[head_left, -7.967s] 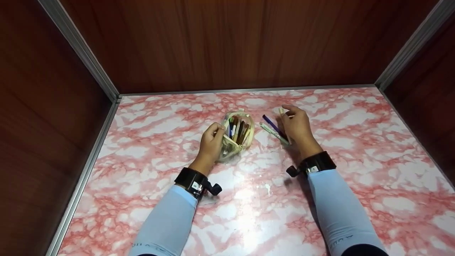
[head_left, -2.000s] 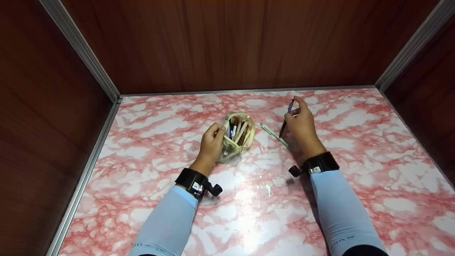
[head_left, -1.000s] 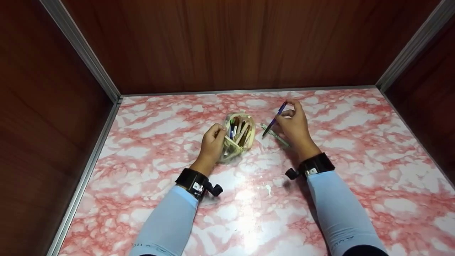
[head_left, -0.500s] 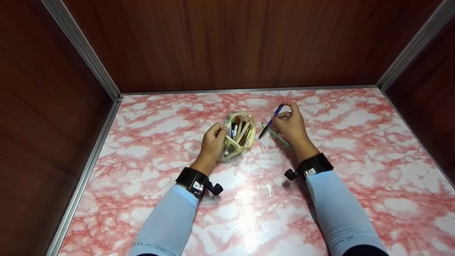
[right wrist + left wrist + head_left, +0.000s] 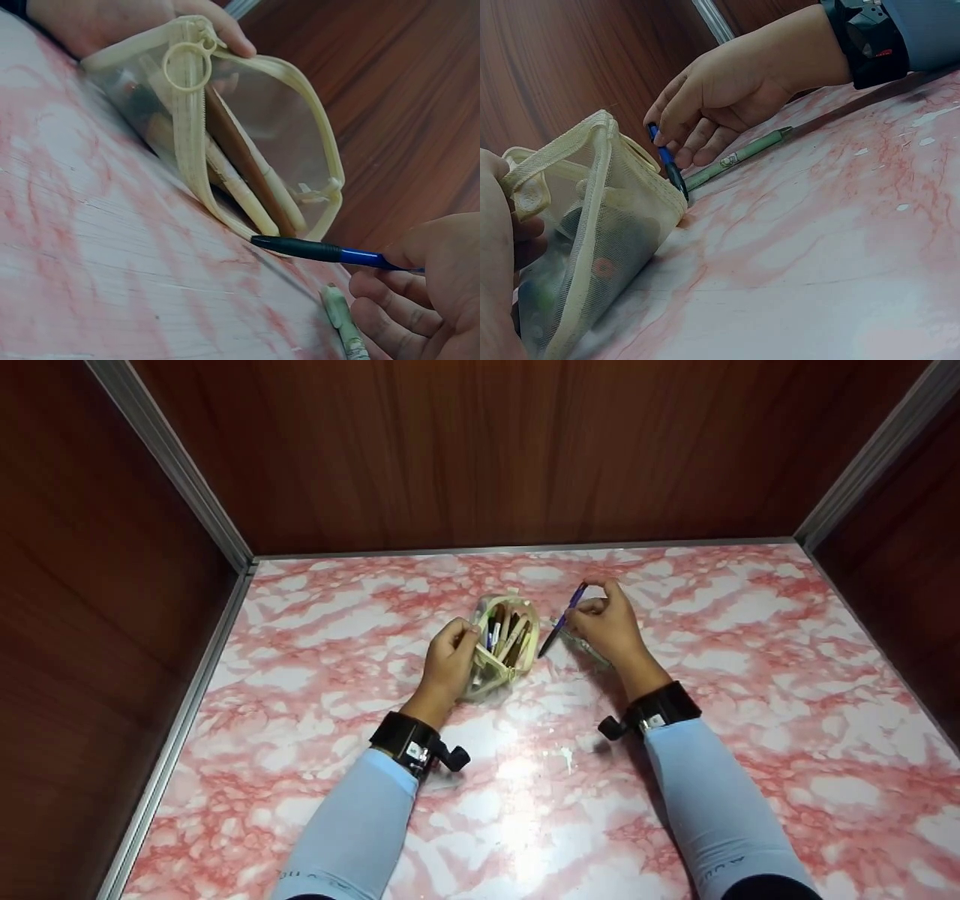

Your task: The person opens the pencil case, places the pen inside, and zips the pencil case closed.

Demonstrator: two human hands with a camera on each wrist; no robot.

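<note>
My left hand [image 5: 448,656] grips the near-left edge of a see-through mesh pencil case [image 5: 191,127] with cream zip trim and a ring pull. The case gapes wide, and several pens and pencils [image 5: 251,176] stand inside it. Between thumb and fingers, my right hand [image 5: 609,622] pinches a blue and black pen [image 5: 322,250]. Its dark tip points down toward the case, right at the rim in the right wrist view. On the table under my right hand lies a light green pen [image 5: 739,156], partly hidden by that hand in the head view.
The table [image 5: 360,607] has a red and white marbled top. Dark wood panels [image 5: 510,450] with grey metal edging rise at the back and both sides. A whitish mark [image 5: 562,757] shows on the tabletop in front of the hands.
Earlier my right hand held a cream-coloured stick-like pen; later it picked the blue and black pen off the table. It has since moved left toward the case. My left hand keeps its hold.
</note>
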